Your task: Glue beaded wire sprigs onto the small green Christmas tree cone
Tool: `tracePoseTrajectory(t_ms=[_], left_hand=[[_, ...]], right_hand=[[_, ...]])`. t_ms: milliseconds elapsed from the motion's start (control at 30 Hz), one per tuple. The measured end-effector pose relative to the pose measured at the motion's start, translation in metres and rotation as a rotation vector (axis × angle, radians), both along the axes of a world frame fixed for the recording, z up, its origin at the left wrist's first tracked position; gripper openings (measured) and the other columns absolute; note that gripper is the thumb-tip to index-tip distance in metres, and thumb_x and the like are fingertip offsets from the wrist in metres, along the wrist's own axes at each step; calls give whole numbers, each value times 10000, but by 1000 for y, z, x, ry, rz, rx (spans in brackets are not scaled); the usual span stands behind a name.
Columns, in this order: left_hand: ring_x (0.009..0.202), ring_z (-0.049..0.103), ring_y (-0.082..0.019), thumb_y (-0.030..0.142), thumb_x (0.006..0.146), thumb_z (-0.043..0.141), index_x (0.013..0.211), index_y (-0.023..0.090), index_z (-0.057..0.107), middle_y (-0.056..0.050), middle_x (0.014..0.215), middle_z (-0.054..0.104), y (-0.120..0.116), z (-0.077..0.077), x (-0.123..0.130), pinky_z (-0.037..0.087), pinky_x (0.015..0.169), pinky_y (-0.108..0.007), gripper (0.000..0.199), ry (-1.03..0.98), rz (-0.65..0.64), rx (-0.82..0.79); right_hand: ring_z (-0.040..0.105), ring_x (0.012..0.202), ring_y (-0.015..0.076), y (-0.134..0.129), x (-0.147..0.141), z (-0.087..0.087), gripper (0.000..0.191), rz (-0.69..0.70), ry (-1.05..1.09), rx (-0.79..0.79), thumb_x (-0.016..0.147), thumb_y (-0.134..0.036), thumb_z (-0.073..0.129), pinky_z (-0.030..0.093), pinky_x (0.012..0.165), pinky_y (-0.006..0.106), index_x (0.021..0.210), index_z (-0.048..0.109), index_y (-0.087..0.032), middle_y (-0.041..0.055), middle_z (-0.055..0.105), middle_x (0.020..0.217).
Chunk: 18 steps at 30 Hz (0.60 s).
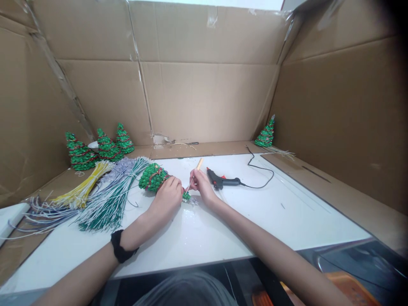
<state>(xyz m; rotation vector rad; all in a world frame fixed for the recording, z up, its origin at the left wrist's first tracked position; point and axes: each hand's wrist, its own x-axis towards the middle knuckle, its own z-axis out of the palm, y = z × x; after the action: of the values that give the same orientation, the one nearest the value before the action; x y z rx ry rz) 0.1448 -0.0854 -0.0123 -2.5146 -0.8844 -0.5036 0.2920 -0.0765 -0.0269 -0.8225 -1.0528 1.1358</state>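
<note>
A green beaded tree [153, 177] with red garlands lies on its side on the white board, its tip pointing right. My left hand [170, 193] is closed around the upper part of this tree and hides much of it. In my right hand [200, 182] is a thin tool with a wooden handle [199, 163], gripped between closed fingers. The tool's thin metal end slants down to the green tip [186, 196] beside my left fingertips. Clear or silvery bits show just right of the tip.
A black glue gun [223, 180] with a cord lies right of my hands. Bundles of green [108, 208] and yellow [83, 187] wires lie left. Several beaded trees stand behind, one at back right [265, 134]. Cardboard walls [210, 97] enclose the board.
</note>
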Motion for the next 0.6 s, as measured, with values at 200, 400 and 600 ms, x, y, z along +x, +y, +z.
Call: tracePoseTrajectory(t_ms=[200, 400, 600], left_hand=[[888, 486, -222, 67, 852, 410, 742, 141, 554, -84, 841, 559, 3, 1, -2, 404, 774, -365, 195, -82, -78, -98], [909, 487, -213, 91, 856, 409, 753, 160, 517, -72, 871, 546, 1, 8, -5, 422, 803, -369, 164, -214, -118, -286], [953, 487, -190, 123, 888, 386, 796, 179, 486, -53, 932, 536, 3, 22, -11, 408, 852, -341, 147, -336, -157, -413]], right_hand=[[320, 399, 77, 0, -1, 1, 386, -1, -9, -6, 740, -587, 513, 459, 480, 241, 691, 438, -211, -99, 352, 429], [333, 391, 80, -1, -1, 1, 380, 6, -25, -10, 751, -582, 498, 461, 485, 244, 696, 443, -210, -101, 342, 414], [323, 392, 83, -3, -1, 3, 357, 10, -16, -2, 758, -559, 496, 465, 488, 247, 696, 440, -212, -101, 339, 405]])
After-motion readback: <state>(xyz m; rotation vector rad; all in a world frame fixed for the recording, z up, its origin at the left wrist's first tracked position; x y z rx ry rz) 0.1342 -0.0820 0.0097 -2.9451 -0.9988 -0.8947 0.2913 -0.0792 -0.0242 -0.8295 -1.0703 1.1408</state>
